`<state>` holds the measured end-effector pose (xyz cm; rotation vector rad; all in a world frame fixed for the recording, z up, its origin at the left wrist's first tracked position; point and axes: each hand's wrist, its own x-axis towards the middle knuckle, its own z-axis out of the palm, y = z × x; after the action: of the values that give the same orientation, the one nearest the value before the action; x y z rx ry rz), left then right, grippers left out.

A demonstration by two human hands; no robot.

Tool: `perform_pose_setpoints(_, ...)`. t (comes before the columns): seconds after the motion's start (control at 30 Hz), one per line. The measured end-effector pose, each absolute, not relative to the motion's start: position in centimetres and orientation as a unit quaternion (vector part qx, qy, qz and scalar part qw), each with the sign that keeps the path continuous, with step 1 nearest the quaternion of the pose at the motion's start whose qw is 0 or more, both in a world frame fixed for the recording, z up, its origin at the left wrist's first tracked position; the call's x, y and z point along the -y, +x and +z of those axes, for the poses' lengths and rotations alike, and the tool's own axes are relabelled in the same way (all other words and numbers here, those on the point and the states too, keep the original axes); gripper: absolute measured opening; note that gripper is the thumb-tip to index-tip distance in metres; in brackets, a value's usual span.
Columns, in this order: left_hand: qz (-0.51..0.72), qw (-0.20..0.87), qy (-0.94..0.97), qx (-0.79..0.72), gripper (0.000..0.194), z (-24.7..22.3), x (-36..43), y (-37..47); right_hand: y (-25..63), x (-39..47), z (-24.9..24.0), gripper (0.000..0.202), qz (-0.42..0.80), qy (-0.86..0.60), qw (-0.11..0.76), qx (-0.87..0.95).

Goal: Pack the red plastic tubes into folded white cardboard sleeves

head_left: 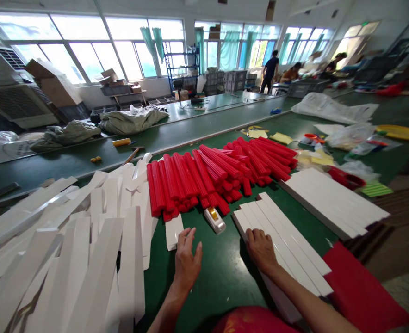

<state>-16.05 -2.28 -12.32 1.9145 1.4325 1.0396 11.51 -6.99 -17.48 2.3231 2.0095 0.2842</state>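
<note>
Green felt-topped worktable (225,273) fills a bright workshop. Left hand (187,261) lies flat, fingers spread, beside a small flat white card strip (174,231); right hand (260,249) curls over a stack of long white card strips (288,245), near red ribbed tubes (218,178).

White card strips (288,245), red tubes (218,178) — green table (225,273), yellow tray (400,132)

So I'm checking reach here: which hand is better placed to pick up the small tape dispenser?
Probably the left hand: it lies flat just below the tape dispenser, while the right hand rests on the flat white strips.
</note>
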Motion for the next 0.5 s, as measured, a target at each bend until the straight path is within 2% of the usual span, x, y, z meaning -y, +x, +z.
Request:
perform_pose_setpoints(0.17,0.371,0.271,0.714,-0.528,0.037,-12.9,2.6,-16.5,13.0,4.9,-17.4,0.042,0.074,0.76,0.038,-0.645)
perform_pose_setpoints(0.37,0.383,0.293,0.698,-0.529,0.035,-14.0,3.0,-16.3,13.6,6.4,-18.0,0.081,-0.037,0.823,0.102,-0.558)
perform_pose_setpoints(0.5,0.366,0.313,0.712,-0.512,0.035,-14.3,2.9,-15.8,14.1,7.3,-17.7,0.081,-0.049,0.805,0.123,-0.578)
